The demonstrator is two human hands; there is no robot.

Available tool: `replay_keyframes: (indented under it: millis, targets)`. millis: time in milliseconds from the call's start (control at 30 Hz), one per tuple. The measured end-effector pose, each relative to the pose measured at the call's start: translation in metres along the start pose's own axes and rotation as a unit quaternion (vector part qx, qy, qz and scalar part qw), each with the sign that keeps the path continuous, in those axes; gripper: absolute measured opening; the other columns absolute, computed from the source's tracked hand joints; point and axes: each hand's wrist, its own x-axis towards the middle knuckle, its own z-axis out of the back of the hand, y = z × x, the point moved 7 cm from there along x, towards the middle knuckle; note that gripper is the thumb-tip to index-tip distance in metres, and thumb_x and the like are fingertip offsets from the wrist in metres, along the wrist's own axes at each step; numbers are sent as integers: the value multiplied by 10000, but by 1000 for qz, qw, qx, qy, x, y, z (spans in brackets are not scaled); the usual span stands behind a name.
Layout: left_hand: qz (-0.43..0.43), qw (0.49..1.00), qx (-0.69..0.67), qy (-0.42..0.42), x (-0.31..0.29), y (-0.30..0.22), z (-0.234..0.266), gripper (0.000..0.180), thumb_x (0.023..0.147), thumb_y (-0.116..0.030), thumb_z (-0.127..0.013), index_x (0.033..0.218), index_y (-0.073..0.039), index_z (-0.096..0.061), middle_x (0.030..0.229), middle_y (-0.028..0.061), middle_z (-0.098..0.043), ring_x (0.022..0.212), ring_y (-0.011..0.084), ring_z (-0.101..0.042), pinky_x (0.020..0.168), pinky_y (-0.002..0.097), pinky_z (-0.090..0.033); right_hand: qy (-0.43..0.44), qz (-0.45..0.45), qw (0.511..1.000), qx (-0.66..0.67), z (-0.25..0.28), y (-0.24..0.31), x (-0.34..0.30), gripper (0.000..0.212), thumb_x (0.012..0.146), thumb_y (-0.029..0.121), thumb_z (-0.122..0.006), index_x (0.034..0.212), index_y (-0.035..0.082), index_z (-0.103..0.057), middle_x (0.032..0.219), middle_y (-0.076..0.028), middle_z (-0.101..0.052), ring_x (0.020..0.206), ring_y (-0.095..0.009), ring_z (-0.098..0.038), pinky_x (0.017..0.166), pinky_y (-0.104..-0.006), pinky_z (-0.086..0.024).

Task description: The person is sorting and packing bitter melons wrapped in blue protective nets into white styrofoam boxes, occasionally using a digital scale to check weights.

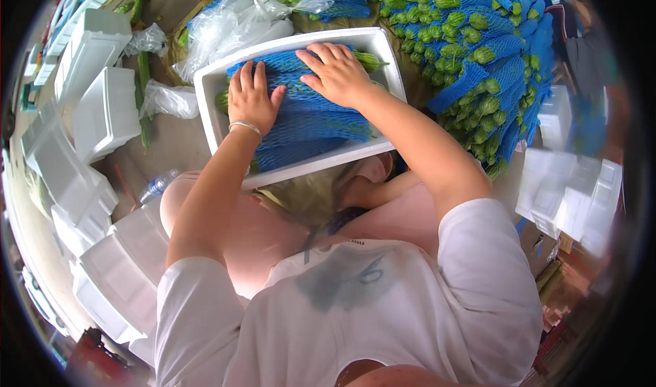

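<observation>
White short-sleeved T-shirt cloth (410,298) filled the lower centre of the frame, nearest the lens, as I watched from a distance. At upper centre, the left hand (253,100), with a thin silvery bangle (246,126) at its wrist, and the right hand (337,76) lay palm down, fingers extended, on long green vegetables in blue mesh netting (314,124); I saw neither hand clasping anything. The netted vegetables lay inside a rectangular white foam box (321,162). One pale-green tip (369,61) poked out beside the right hand. By my judgement, settling the load well called for even, gentle palm pressure, straight-lying bundles, tips kept within the walls and fingertips free of the mesh. Dark lettering and a grey-blue printed design marked the shirt front, upside down to my view; I could make out no label on the box. A heap of blue-netted green vegetables (492,66) spread across the upper right.
</observation>
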Motion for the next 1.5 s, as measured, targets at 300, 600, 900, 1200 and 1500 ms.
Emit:
replay_keyframes:
  millis: [300, 600, 900, 1200, 1500]
  targets:
    - [46, 998, -35, 31, -2, 17, -7, 663, 837, -513, -551, 1312, -67, -432, 1336, 147, -400, 1247, 335, -344, 1052, 433, -284, 173, -155, 970, 74, 53, -34, -10, 423, 839, 378, -606, 1128, 70, -586, 1131, -138, -584, 1090, -300, -534, 889, -371, -442]
    - [45, 998, -28, 38, 13, 12, -9, 705, 790, -525, -612, 1299, -64, -451, 1309, 152, -420, 1220, 350, -364, 1029, 422, -321, 329, -186, 923, -74, 11, -49, -57, 451, 841, 378, -605, 1052, 4, -466, 859, -153, -648, 815, -305, -642, 668, -416, -497]
    - [56, 994, -71, 54, 12, 16, -1, 695, 763, -512, -650, 1272, -74, -472, 1295, 134, -435, 1192, 350, -388, 1009, 427, -343, 326, -470, 790, 222, 37, -69, -70, 934, 871, 557, -495, 1432, -39, -46, 706, -140, -625, 561, -229, -614, 487, -332, -496]
    - [41, 995, -75, 43, 11, 28, -10, 646, 777, -465, -655, 1261, -73, -486, 1287, 128, -444, 1190, 357, -387, 1004, 418, -344, 289, -473, 765, 327, 28, -78, -75, 894, 835, 495, -592, 1434, 7, -142, 638, -92, -602, 484, -177, -572, 447, -291, -465]
    - [229, 966, -7, -120, -6, 143, 43, 673, 687, -271, -685, 1280, -91, -424, 1175, 154, -530, 1129, 322, -473, 983, 431, -337, 250, -511, 750, 338, 25, -121, -130, 608, 701, 179, -593, 1233, -74, -441, 1117, -207, -573, 992, -245, -572, 862, -336, -436]
